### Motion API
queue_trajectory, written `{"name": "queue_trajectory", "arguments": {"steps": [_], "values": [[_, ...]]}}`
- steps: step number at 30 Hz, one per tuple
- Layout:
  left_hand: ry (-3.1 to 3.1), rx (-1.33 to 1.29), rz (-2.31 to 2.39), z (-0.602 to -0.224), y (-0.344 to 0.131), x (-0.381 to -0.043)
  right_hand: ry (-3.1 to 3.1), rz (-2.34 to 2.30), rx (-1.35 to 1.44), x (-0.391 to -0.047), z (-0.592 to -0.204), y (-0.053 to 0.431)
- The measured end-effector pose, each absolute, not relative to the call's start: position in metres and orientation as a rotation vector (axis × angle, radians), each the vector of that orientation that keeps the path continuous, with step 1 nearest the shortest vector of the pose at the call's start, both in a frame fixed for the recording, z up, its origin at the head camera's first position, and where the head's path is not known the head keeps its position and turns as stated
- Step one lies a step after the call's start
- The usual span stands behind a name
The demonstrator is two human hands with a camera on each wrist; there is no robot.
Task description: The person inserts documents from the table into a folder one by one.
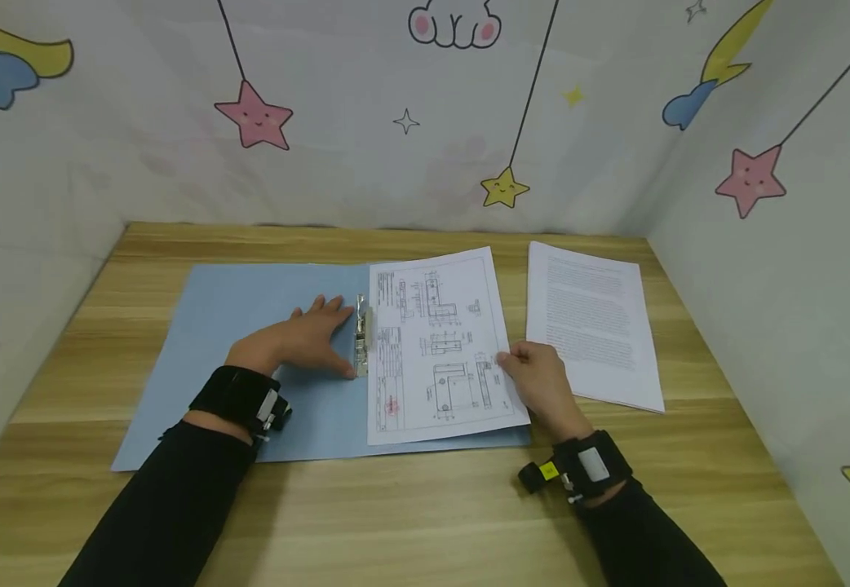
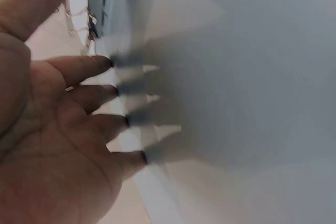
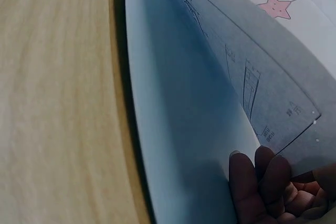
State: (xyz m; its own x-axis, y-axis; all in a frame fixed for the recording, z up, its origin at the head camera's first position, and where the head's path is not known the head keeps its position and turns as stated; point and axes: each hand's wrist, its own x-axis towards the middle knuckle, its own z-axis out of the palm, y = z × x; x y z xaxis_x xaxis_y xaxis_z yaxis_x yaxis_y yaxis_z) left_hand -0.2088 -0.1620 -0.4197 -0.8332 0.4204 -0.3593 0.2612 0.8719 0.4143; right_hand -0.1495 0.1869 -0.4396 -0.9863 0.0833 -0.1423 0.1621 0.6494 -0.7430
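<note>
A blue folder [image 1: 227, 302] lies spread on the table, with a metal clip [image 1: 360, 334] along its middle. On its right half is a printed sheet [image 1: 425, 342] of technical drawings with a small red stamp. My right hand [image 1: 538, 379] pinches the sheet's right edge between thumb and fingers. That edge is lifted off the folder, as the right wrist view shows from underneath. My left hand [image 1: 303, 338] rests on the folder's left half, fingers spread, fingertips and thumb right at the clip. In the left wrist view its fingertips touch the blue cover [image 2: 252, 98].
A stack of printed text pages [image 1: 594, 326] lies on the table to the right of the folder. The wooden table [image 1: 396, 522] meets pale walls [image 1: 366, 179] with star and cloud drawings at the back and sides.
</note>
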Motion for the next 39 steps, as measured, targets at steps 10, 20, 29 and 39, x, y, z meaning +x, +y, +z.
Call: {"name": "queue_trajectory", "arguments": {"steps": [10, 20, 29, 39], "values": [[2.582, 0.495, 0.575, -0.42, -0.164, -0.213, 2.773, -1.249, 0.199, -0.151, -0.436, 0.184], [2.611, 0.45, 0.547, -0.422, -0.159, -0.209, 2.782, -1.232, 0.174, -0.149, -0.435, 0.18], [2.616, 0.415, 0.571, -0.424, -0.157, -0.206, 2.836, -1.08, 0.119, -0.148, -0.433, 0.181], [2.627, 0.419, 0.558, -0.422, -0.155, -0.205, 2.968, -0.893, 0.094, -0.143, -0.421, 0.183]]}}
